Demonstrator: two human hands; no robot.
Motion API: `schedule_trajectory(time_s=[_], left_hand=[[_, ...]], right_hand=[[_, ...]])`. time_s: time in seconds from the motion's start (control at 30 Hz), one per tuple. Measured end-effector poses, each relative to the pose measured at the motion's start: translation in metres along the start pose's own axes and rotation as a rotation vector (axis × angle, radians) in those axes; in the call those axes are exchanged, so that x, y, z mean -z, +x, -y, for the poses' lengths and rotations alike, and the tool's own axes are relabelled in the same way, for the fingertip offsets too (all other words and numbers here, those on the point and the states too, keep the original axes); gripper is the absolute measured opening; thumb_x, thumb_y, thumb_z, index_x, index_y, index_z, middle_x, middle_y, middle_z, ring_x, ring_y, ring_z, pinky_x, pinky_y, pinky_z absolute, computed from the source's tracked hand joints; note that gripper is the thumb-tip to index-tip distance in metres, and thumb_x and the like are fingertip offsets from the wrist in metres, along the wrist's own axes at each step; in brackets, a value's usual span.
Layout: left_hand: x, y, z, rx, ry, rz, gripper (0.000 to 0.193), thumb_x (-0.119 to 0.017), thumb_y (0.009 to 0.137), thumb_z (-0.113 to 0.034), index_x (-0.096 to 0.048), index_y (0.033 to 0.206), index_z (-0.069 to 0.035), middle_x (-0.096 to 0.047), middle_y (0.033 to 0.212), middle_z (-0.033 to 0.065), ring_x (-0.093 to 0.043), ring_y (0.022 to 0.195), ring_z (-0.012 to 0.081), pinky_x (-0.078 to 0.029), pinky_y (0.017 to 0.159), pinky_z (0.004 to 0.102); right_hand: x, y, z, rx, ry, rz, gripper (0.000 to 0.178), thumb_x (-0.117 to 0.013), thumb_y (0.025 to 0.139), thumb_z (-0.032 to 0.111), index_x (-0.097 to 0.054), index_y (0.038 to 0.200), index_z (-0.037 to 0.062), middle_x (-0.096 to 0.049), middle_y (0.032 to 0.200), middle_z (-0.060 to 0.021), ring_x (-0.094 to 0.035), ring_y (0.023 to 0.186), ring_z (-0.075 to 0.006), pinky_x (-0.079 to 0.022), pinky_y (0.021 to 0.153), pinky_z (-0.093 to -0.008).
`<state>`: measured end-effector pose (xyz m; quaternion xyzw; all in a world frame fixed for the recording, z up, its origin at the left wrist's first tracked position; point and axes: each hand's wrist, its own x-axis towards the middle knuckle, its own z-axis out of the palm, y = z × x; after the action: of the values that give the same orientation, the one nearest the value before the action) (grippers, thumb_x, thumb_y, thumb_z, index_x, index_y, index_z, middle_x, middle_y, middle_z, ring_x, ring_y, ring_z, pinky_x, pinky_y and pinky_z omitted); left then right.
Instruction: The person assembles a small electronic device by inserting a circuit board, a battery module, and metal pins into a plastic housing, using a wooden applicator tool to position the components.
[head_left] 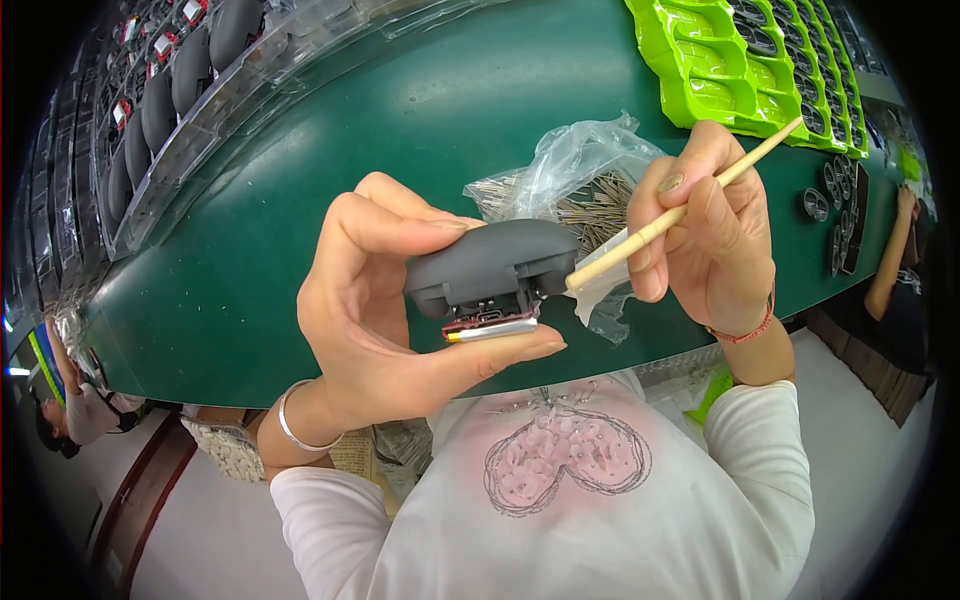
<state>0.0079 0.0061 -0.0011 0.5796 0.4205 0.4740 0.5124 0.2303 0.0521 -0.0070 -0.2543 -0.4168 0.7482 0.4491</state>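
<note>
My left hand [370,290] is closed round a dark grey rounded plastic housing [490,258], fingers on its top and thumb beneath. From the housing's open side shows a red circuit board with a small port, and a silver battery-like block [500,329] lies under it against my thumb. My right hand [710,225] pinches a thin pale wooden stick [690,205] slantwise. The stick's lower left end is at the right side of the housing; whether it touches, I cannot tell. Behind both hands lies a clear plastic bag [590,155] with many thin metal pins [590,205].
Bright green trays [700,75] with black round parts stand at the far right, more round parts [817,204] nearby on the green table [230,320]. At the far left, clear trays [190,125] hold several grey housings. Other people sit at both sides, one arm [890,255] showing at right.
</note>
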Motion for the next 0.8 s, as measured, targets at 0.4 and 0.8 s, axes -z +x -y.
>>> schedule_trajectory(time_s=[0.4,0.8], left_hand=[[-0.001,0.000,0.001,0.062,-0.020,-0.035,0.065,-0.091,0.052,-0.013,-0.047,0.099,-0.003,-0.050,0.088,0.0070,-0.052,0.078,0.0120,-0.045,0.071,0.0232],[0.001,-0.003,0.006,-0.158,0.313,-0.003,0.065,-0.087,0.053,0.001,-0.049,0.106,-0.002,-0.051,0.097,0.0114,-0.058,0.087,0.0177,-0.053,0.078,0.0290]], right_hand=[[0.005,0.002,0.001,0.009,0.062,0.048,0.032,-0.033,0.100,0.028,-0.049,0.106,-0.0002,-0.057,0.072,-0.0140,-0.053,0.054,-0.0147,-0.046,0.052,-0.0248],[-0.009,-0.003,-0.004,-0.037,-0.479,0.114,0.039,-0.059,0.089,0.021,-0.052,0.114,-0.0085,-0.056,0.107,-0.0188,-0.063,0.087,-0.0224,-0.054,0.073,-0.0313]])
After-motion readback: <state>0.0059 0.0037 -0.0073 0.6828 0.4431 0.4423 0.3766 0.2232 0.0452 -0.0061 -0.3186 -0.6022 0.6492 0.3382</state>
